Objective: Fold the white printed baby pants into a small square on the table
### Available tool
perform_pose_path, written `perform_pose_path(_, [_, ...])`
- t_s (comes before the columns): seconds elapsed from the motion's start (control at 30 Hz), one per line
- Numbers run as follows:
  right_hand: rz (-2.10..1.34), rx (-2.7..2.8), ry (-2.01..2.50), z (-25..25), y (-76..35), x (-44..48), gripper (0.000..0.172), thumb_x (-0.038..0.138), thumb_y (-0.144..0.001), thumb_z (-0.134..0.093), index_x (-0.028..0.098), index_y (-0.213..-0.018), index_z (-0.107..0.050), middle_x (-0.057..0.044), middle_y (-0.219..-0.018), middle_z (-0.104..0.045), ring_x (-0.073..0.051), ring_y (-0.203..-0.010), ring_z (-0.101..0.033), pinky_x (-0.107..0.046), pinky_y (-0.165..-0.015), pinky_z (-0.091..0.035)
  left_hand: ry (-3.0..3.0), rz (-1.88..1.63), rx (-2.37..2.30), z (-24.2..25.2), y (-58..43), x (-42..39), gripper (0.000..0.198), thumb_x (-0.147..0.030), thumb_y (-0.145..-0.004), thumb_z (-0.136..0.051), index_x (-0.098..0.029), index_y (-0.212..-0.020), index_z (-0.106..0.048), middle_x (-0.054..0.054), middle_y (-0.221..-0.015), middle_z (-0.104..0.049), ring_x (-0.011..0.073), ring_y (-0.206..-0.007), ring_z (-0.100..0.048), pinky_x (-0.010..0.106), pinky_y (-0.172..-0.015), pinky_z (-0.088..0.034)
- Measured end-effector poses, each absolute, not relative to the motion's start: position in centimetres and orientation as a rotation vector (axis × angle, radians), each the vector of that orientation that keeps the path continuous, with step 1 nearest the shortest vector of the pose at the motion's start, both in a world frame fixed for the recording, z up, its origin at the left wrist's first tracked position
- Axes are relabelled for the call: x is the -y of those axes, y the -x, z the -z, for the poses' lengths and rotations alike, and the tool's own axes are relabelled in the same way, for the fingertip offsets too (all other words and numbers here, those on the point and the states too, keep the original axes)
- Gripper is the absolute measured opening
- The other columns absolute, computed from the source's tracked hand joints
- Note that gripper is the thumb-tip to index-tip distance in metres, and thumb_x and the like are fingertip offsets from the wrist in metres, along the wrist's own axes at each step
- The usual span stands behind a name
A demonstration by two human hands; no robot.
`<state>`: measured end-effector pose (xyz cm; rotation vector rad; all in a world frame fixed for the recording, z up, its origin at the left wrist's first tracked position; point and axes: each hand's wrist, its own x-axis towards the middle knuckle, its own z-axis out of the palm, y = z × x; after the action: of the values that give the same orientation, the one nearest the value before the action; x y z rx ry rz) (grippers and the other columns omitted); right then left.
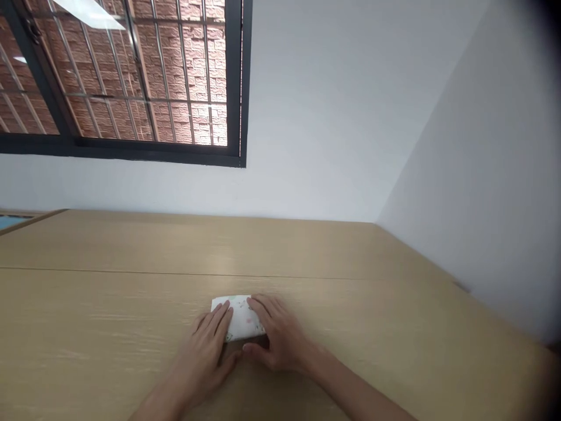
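A small white folded cloth (243, 320) with a faint printed pattern lies on the wooden tabletop, between my two hands. My left hand (205, 351) rests with its fingers stretched flat over the cloth's left side, the thumb pointing right along the near side. From the right, my right hand (280, 333) lays its slightly bent fingers over the cloth's right side, with its thumb apart, in front of the near edge. Both thumb tips come close together there. The fingers hide the cloth's left and right ends, and a dark shadow falls below its near edge.
The light wooden table (109, 327) has a seam running across it and meets a white wall (315, 146) at the back. A dark-framed barred window (153, 76) is at upper left. Something pale blue (11, 221) shows beyond the table's left edge.
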<state>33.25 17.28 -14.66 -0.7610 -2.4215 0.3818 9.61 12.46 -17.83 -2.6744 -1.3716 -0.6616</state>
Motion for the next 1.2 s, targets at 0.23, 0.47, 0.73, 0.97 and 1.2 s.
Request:
perform_pose_path(0.23, [-0.477,2.254,0.711,16.2,-33.5,-18.7,0.066,0.014,-0.070,-0.053,0.014,-0.135,-0.044,-0.015,-0.125,-0.051,-0.038,-0.111,-0.047,-0.053,-0.096,-0.038,2.705,1.030,1.297,18.1,-9.3,-13.6,0.042,-0.013,-0.101,-0.025,-0.010,-0.142,-0.028,0.018,-0.141,-0.035,0.0324,-0.129,-0.032,0.055,-0.100,-0.034])
perform_pose_path(0.47, [-1.004,1.951,0.653,14.8,-33.1,-19.4,0.019,0.033,-0.104,-0.053,0.020,-0.118,-0.053,-0.011,-0.114,-0.055,-0.034,-0.105,-0.053,-0.046,-0.087,-0.045,2.610,1.427,1.523,14.7,-9.1,-12.9,0.023,-0.030,-0.111,-0.034,-0.023,-0.117,-0.055,0.007,-0.109,-0.052,0.0351,-0.097,-0.051,0.049,-0.081,-0.039])
perform_pose_path(0.73, [-1.363,1.656,0.782,12.6,-33.2,-19.3,0.047,0.053,-0.101,-0.062,0.018,-0.120,-0.039,0.000,-0.075,-0.055,-0.028,-0.065,-0.054,-0.032,-0.056,-0.038,2.715,2.240,1.899,14.0,-11.4,-10.8,0.042,-0.060,-0.108,-0.058,-0.021,-0.123,-0.049,0.001,-0.085,-0.057,0.0280,-0.076,-0.056,0.030,-0.061,-0.048])
perform_pose_path(0.97, [-1.102,1.739,0.953,15.4,-33.4,-20.4,0.032,0.042,-0.098,-0.056,0.018,-0.115,-0.043,-0.002,-0.076,-0.055,-0.030,-0.066,-0.056,-0.035,-0.054,-0.043,2.910,1.679,2.116,17.7,-11.6,-10.4,0.054,-0.059,-0.102,-0.047,-0.023,-0.139,-0.030,0.003,-0.086,-0.054,0.0306,-0.072,-0.055,0.039,-0.061,-0.047])
perform_pose_path(1.2, [-0.483,2.033,0.795,13.9,-32.7,-18.2,0.035,0.036,-0.111,-0.035,0.013,-0.136,-0.042,-0.017,-0.130,-0.048,-0.035,-0.119,-0.045,-0.053,-0.101,-0.037,2.762,1.186,1.677,17.4,-11.3,-10.3,0.029,-0.036,-0.107,-0.035,-0.023,-0.131,-0.042,0.011,-0.109,-0.048,0.0380,-0.095,-0.051,0.061,-0.075,-0.049])
